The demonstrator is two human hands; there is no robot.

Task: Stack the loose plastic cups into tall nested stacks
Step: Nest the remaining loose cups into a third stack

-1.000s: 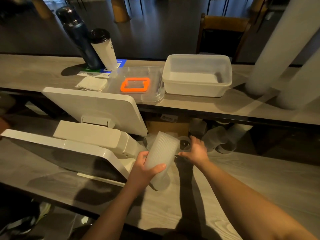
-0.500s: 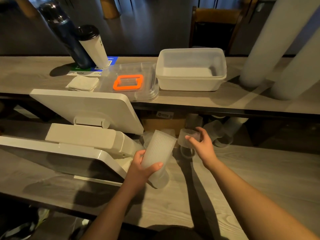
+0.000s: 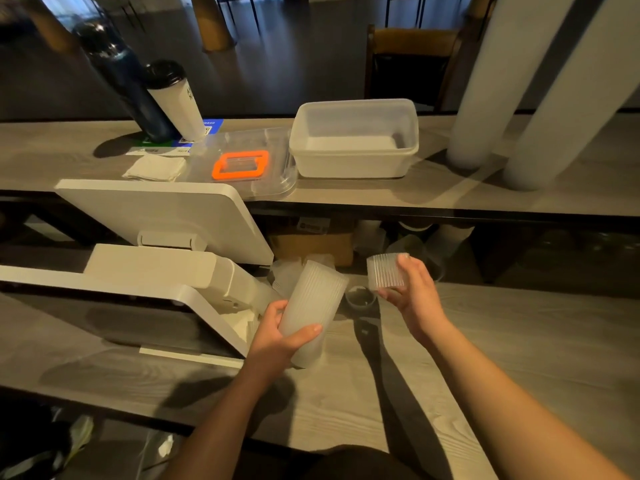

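left hand point(image 3: 277, 336) is wrapped around the nested stack point(image 3: 313, 304), tilted so its open mouth faces up and right, probably to make dropping the next one in easy. right hand point(image 3: 410, 294) pinches a single ribbed cup point(image 3: 386, 271) just beside that mouth, held clear of the surface point(image 3: 519, 341). another loose cup point(image 3: 360, 298) sits on the surface between them, more in shadow under the shelf point(image 3: 450, 199)
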